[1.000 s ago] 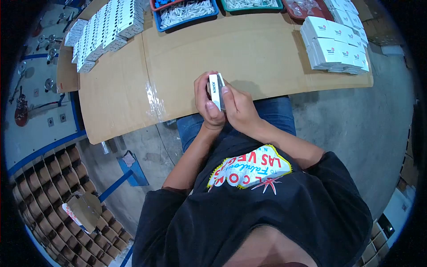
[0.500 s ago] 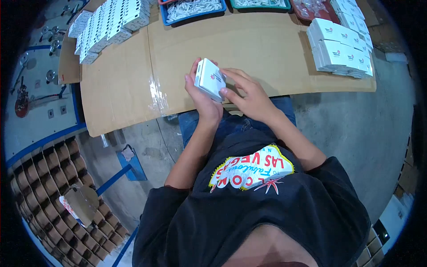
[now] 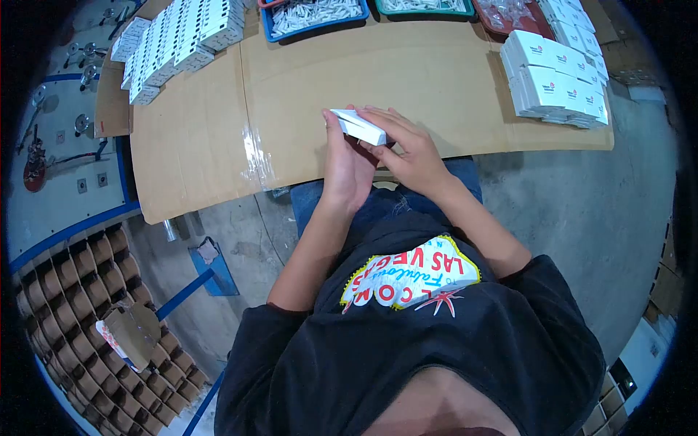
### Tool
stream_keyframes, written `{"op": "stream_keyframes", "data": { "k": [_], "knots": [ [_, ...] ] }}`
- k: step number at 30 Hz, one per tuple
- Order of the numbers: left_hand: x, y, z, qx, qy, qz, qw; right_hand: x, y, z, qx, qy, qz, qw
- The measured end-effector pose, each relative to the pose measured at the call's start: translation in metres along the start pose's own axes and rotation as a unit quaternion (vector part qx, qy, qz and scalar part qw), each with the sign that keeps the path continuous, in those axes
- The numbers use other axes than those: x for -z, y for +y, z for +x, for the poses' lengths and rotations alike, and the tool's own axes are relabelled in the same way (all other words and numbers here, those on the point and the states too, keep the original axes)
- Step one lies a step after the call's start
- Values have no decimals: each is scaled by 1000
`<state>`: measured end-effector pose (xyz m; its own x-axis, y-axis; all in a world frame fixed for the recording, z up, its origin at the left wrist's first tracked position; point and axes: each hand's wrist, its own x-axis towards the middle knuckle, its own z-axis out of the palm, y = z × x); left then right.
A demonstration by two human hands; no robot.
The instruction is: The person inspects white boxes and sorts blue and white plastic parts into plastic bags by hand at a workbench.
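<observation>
A small white box is held between both hands above the near edge of the cardboard-covered table. It is tilted, with a narrow side toward the camera, and its printed face is out of sight. My left hand supports the box from the left and below, thumb up at its left end. My right hand grips the right end, fingers over the top and thumb underneath. Parts of the fingers are hidden behind the box.
Stacked white boxes stand at the back left and at the right. Along the far edge are a blue tray of small white pieces, a green tray and a red tray of clear bags. A partitioned carton lies lower left.
Both hands have turned the box, so its printed face no longer shows and a narrow side does. My right hand has shifted slightly and now covers the box's right end.
</observation>
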<state>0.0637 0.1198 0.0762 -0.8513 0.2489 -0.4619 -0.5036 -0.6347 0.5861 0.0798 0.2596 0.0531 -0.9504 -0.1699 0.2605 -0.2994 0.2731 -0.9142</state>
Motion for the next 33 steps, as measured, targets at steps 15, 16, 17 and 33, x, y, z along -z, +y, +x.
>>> {"op": "stream_keyframes", "data": {
  "k": [15,16,17,33],
  "knots": [
    [21,-3,4,-12,-29,51,998,1,-8,6,-3,25,20,999],
    [24,-1,3,-40,-22,66,997,1,-10,6,20,26,-7,999],
    [28,0,4,-68,-15,81,994,4,-8,6,19,26,-8,999],
    [23,-1,-19,-187,-181,331,907,23,26,-6,-179,-60,473,861]
  ]
}}
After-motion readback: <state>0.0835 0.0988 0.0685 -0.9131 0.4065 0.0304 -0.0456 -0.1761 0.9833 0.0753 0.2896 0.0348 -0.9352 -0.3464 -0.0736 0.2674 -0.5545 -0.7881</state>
